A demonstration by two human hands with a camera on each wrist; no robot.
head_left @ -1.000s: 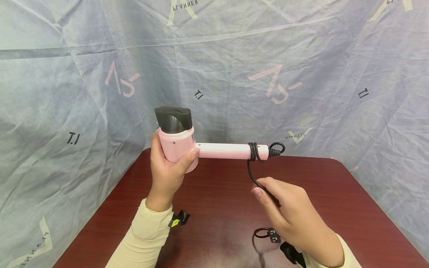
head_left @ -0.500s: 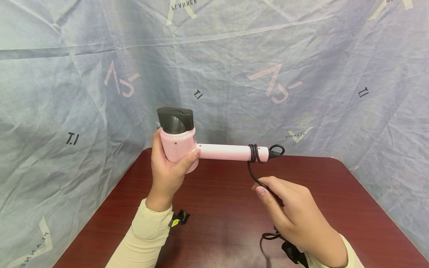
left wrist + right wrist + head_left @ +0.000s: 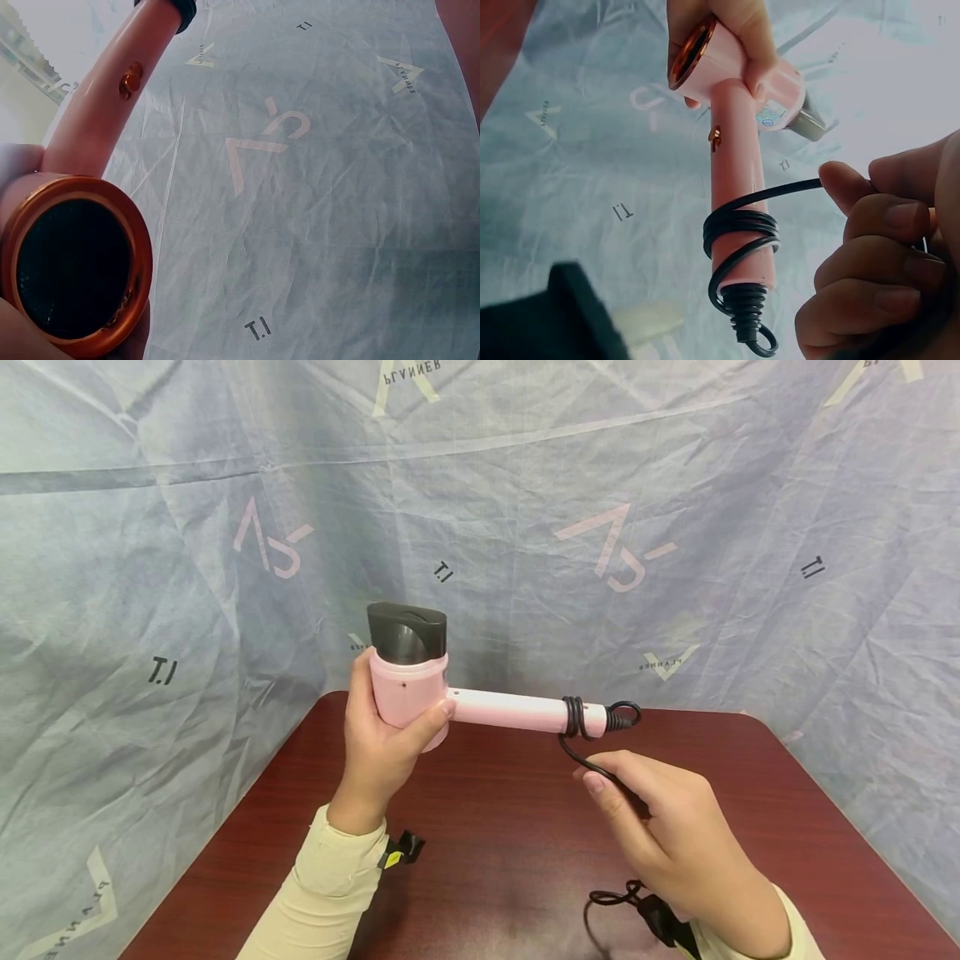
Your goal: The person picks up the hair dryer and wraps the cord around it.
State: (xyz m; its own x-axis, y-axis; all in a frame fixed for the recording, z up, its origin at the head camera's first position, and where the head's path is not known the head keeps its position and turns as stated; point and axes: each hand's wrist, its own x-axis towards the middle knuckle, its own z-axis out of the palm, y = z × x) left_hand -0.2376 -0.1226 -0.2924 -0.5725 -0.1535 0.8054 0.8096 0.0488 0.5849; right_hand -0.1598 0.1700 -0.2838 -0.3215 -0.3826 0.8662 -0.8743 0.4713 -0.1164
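Note:
A pink hair dryer [image 3: 408,693] with a black flat nozzle [image 3: 407,633] is held up above the table by my left hand [image 3: 378,752], which grips its barrel with the thumb across the front. Its handle [image 3: 510,710] points right, and the black power cord [image 3: 742,225] is wound several times round the handle's end. My right hand [image 3: 675,827] pinches the cord between thumb and forefinger, just below and right of the handle end, the other fingers curled in. The left wrist view shows the dryer's dark round rear [image 3: 73,268] with a copper rim and a copper switch [image 3: 130,80] on the handle.
A dark red wooden table [image 3: 480,827] lies under both hands. Grey printed cloth [image 3: 510,527] hangs behind it and at the sides. A loose loop of cord [image 3: 611,895] hangs below the right hand by a black wrist strap [image 3: 660,922].
Both hands have shifted slightly right with the hair dryer, and its handle end has dipped a little. The cord's plug, visible a second ago below the right hand, is now out of sight.

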